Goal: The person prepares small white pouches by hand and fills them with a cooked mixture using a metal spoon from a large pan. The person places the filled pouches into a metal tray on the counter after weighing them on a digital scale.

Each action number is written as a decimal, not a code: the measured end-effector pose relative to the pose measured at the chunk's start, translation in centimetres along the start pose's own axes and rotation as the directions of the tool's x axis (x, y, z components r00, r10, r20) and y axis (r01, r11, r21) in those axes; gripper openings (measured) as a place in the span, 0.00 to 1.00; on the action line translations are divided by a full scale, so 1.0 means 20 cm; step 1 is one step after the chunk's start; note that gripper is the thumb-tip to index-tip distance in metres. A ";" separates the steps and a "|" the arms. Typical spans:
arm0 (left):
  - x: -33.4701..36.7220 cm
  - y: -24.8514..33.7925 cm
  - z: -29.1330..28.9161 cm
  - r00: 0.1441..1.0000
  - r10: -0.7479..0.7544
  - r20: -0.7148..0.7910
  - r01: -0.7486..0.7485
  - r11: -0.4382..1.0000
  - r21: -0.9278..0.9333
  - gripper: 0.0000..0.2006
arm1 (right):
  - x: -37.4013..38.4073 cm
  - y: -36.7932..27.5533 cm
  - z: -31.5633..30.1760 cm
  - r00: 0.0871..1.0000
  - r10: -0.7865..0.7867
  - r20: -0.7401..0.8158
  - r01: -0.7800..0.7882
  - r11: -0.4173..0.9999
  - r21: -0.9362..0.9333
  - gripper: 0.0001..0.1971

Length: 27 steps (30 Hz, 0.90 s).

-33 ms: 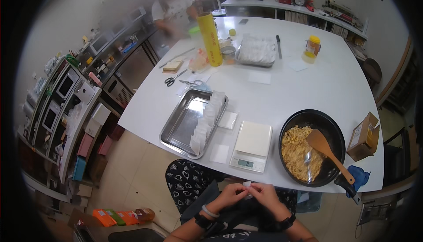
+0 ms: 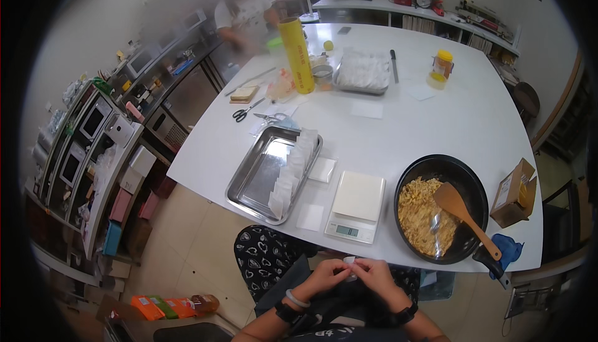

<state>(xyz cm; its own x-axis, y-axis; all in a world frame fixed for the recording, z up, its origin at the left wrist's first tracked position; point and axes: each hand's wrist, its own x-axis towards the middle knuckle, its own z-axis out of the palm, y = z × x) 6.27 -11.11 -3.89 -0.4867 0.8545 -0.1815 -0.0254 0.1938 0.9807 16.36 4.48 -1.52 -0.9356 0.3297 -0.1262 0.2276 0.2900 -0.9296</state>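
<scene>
Left hand point(image 2: 331, 274) and right hand point(image 2: 372, 274) pinch a small white piece point(image 2: 349, 260) between them, just off the white table point(image 2: 436, 130). Ahead sits a scale point(image 2: 359, 196); forward-left, a steel tray point(image 2: 263, 162); forward-right, a pan point(image 2: 466, 186). Tiled floor point(image 2: 187, 233) shows leftward; a shelf point(image 2: 382, 5) stands far ahead.

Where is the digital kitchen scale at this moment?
In the head view, the digital kitchen scale lies by the near edge of the white table, right of the steel tray and left of the frying pan, beyond the left hand and right hand.
</scene>
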 end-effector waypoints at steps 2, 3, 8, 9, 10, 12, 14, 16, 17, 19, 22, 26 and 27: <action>0.00 -0.01 0.00 1.000 0.005 0.003 -0.005 1.000 0.008 0.07 | 0.00 0.01 0.00 0.999 -0.023 -0.032 0.023 1.000 0.004 0.12; 0.00 -0.02 0.00 1.000 -0.009 0.006 0.009 1.000 0.020 0.07 | 0.00 0.01 0.00 1.000 0.014 0.005 -0.014 1.000 0.019 0.13; 0.00 -0.06 -0.01 1.000 -0.009 0.014 0.009 1.000 0.021 0.07 | 0.00 0.01 0.00 0.994 0.056 0.093 -0.063 0.995 0.073 0.14; 0.00 -0.05 -0.01 1.000 -0.006 0.002 0.006 1.000 0.024 0.07 | 0.01 -0.01 0.00 0.995 0.058 0.086 -0.066 0.994 0.093 0.15; 0.00 -0.04 0.00 1.000 -0.002 -0.011 0.002 1.000 0.030 0.07 | 0.00 -0.02 -0.01 0.995 0.057 0.078 -0.065 0.991 0.113 0.15; 0.00 -0.02 0.02 0.999 0.012 -0.049 -0.011 1.000 0.007 0.07 | 0.00 -0.01 -0.01 0.995 0.061 0.084 -0.068 0.994 0.084 0.15; 0.01 -0.01 0.02 0.996 0.024 -0.083 -0.026 1.000 -0.018 0.07 | 0.01 0.01 0.00 0.994 0.070 0.087 -0.075 0.996 0.052 0.15; 0.01 -0.01 0.01 0.995 -0.023 -0.100 0.026 0.999 0.033 0.08 | 0.01 0.05 0.01 0.998 0.052 0.030 -0.053 0.998 0.040 0.14; 0.01 -0.02 0.01 0.995 -0.022 -0.101 0.026 0.999 0.034 0.08 | 0.01 0.05 0.01 0.998 0.051 0.030 -0.052 0.998 0.041 0.14; 0.01 -0.03 0.01 0.990 -0.041 -0.138 0.049 0.997 0.055 0.09 | 0.01 0.04 0.01 0.999 0.047 0.011 -0.047 0.999 -0.009 0.13; 0.00 0.01 0.02 0.990 -0.014 -0.143 0.034 0.990 0.137 0.09 | 0.01 0.04 0.01 0.995 0.093 0.032 -0.094 0.994 0.063 0.13; -0.01 0.05 0.03 0.987 0.065 -0.150 -0.023 0.963 0.269 0.08 | 0.01 0.03 0.00 0.991 0.117 0.062 -0.120 0.992 0.049 0.13; -0.01 0.05 0.02 0.987 0.069 -0.148 -0.025 0.960 0.277 0.08 | 0.01 0.04 0.01 0.992 0.116 0.054 -0.121 0.990 0.079 0.13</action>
<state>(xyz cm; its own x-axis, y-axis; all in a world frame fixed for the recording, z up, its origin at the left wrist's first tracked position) 6.75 -10.81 -2.84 -0.6110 0.7851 -0.1011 0.2301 0.2984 0.9263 16.35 4.64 -2.36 -0.9160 0.3120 -0.2522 0.3168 0.1765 -0.9319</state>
